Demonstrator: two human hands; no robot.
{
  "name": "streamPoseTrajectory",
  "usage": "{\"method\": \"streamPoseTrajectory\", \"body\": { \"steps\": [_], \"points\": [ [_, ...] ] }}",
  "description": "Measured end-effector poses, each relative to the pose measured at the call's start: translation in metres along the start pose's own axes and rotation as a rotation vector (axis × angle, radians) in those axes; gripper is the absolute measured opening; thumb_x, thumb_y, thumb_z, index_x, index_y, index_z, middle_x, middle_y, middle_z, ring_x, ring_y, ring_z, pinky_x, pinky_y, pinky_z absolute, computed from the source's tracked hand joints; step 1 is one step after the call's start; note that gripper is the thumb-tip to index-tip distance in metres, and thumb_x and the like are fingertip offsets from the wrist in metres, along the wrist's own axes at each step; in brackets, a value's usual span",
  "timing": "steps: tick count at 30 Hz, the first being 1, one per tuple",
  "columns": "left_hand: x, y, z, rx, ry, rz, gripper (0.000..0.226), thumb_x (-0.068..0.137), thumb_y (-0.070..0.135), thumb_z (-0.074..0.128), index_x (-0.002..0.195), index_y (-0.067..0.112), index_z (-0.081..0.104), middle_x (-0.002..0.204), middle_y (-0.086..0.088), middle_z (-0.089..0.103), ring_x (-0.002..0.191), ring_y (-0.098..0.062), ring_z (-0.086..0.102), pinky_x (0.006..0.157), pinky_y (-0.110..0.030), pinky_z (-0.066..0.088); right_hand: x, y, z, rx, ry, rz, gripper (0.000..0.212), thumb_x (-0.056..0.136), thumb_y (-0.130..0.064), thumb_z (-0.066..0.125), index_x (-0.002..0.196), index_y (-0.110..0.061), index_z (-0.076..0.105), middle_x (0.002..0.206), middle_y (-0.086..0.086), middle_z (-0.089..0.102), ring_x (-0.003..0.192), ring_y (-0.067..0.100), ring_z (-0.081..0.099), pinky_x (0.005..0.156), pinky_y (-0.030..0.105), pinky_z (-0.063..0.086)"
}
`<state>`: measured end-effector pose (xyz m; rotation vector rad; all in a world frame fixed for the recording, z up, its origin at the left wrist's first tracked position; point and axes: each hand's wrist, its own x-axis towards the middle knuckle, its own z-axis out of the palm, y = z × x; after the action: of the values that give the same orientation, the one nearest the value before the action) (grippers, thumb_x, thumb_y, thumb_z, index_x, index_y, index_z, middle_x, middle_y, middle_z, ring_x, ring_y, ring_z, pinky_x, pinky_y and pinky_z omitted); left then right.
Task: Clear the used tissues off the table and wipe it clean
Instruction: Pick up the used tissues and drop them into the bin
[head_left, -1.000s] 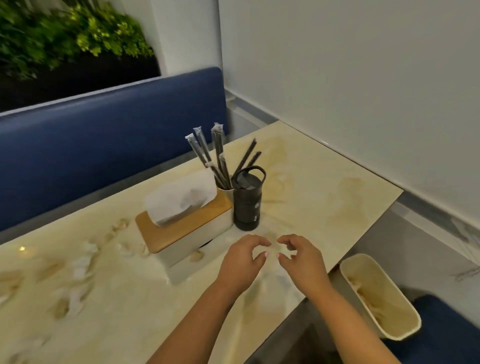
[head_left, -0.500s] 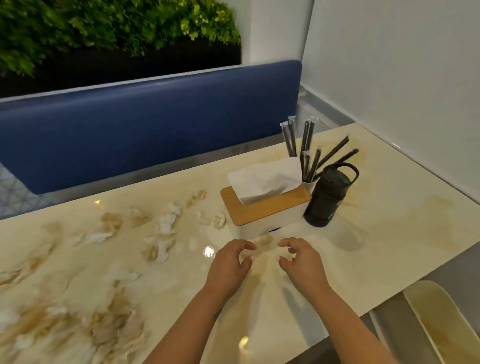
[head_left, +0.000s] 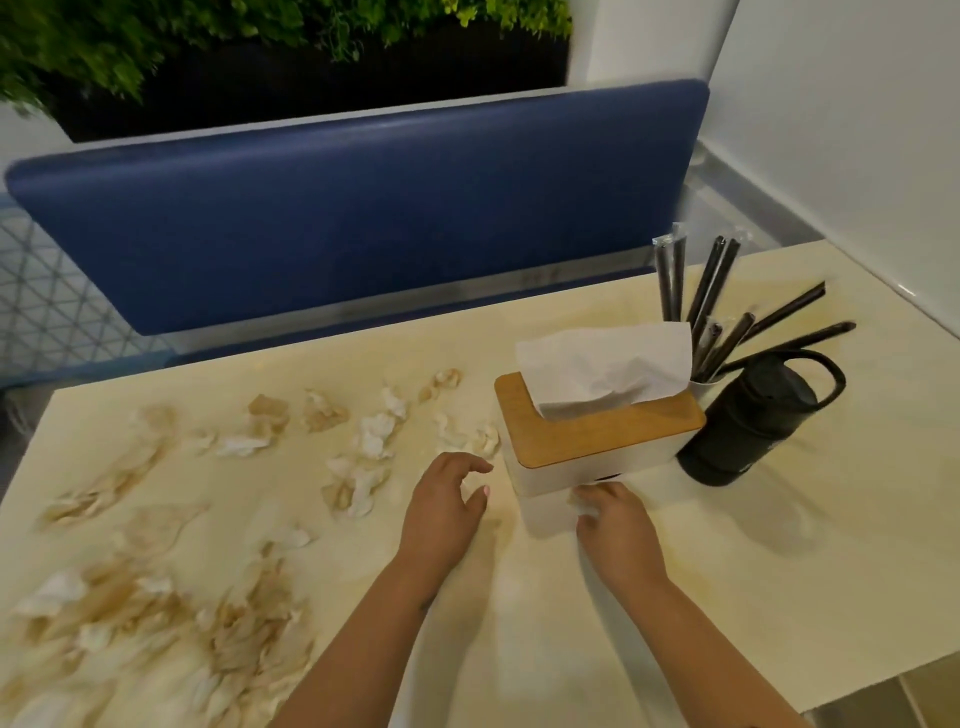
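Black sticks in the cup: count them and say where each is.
8 sticks: two upright at the left, two leaning beside them, two short ones in front, two slanting right over the black bottle. Others may be hidden.

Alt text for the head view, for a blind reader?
Two bare hands, left hand and right hand, reach over a cream table strewn with used tissues, beside a tissue box, black bottle and wrapped straws.

Table (head_left: 649, 649): glossy cream, marble-look top. Used tissues (head_left: 371, 441): crumpled, stained paper. Tissue box (head_left: 587, 467): smooth white body, matt wood lid, soft paper sheet. Bottle (head_left: 743, 431): matt black. Bench back (head_left: 363, 208): smooth blue upholstery.
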<state>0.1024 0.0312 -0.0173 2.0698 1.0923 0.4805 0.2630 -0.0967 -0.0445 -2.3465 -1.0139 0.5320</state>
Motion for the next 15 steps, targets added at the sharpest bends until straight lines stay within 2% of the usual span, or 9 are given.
{"method": "streamPoseTrajectory", "body": {
  "steps": [3,8,12,15],
  "points": [
    [0.008,-0.003,0.000,0.023,0.032,-0.001,0.025,0.083,0.013,0.065,0.103,0.028,0.062,0.113,0.014,0.052,0.105,-0.005,0.051,0.082,-0.015,0.036,0.005,-0.001,0.003,-0.020,0.046,-0.008,0.024,0.083,-0.001,0.058,0.101,-0.010,0.071,0.106,0.005,0.061,0.099,0.023,0.055,0.082,0.027,0.044],
    [0.028,-0.003,0.002,0.092,0.052,-0.029,0.030,0.083,0.017,0.065,0.111,0.027,0.060,0.136,0.008,0.039,0.127,-0.010,0.034,0.081,-0.020,0.035,0.016,0.000,0.005,-0.064,0.122,-0.042,0.016,0.077,0.002,0.065,0.086,-0.010,0.070,0.092,0.005,0.064,0.086,0.024,0.058,0.077,0.033,0.048],
    [0.046,0.002,0.004,0.153,0.028,-0.033,0.037,0.081,0.019,0.067,0.116,0.027,0.058,0.141,0.005,0.034,0.133,-0.014,0.022,0.077,-0.020,0.034,0.018,0.001,0.003,-0.062,0.134,-0.055,0.017,0.072,0.003,0.067,0.080,-0.013,0.068,0.085,0.002,0.064,0.079,0.023,0.059,0.072,0.036,0.051],
    [0.058,0.000,0.008,0.211,-0.025,-0.059,0.041,0.082,0.027,0.067,0.121,0.028,0.055,0.143,0.002,0.030,0.135,-0.019,0.016,0.081,-0.022,0.034,0.013,0.002,-0.001,-0.053,0.152,-0.084,0.018,0.068,0.001,0.070,0.074,-0.015,0.066,0.077,-0.001,0.062,0.072,0.021,0.059,0.067,0.038,0.051]
  ]
}}
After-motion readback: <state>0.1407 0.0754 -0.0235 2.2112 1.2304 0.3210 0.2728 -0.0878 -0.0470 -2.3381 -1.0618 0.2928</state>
